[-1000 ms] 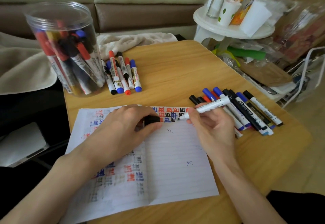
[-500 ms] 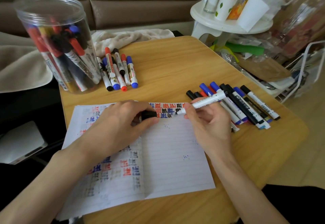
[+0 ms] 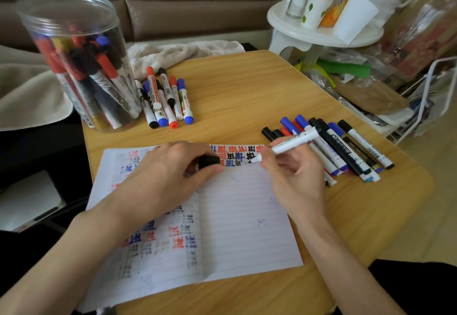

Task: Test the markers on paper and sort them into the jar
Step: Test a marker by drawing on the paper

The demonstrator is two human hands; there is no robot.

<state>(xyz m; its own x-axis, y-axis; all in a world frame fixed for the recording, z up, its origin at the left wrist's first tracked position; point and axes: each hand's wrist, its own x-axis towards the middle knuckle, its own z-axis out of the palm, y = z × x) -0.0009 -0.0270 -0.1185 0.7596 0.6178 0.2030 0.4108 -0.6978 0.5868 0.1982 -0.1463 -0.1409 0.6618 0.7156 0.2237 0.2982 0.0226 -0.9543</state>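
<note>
My right hand (image 3: 294,178) grips an uncapped white marker (image 3: 291,143) with its tip on the top edge of the lined paper (image 3: 237,218), among red, blue and black test marks. My left hand (image 3: 163,178) rests on the paper and pinches the black cap (image 3: 209,161). A clear plastic jar (image 3: 74,62) holding several markers stands at the table's back left. Beside it lies a small group of markers (image 3: 165,99). Another row of markers (image 3: 341,149) lies to the right of my right hand.
The wooden table (image 3: 247,92) ends close on the right and front. A white stool (image 3: 321,35) with cups and packets stands behind it, with bags and a wire rack (image 3: 435,97) on the floor. A beige cloth (image 3: 183,52) lies behind the table.
The view has shifted slightly. My right hand keeps the marker tip at the paper's top edge; the black mark there looks a little larger. My left hand stays put with the cap.
</note>
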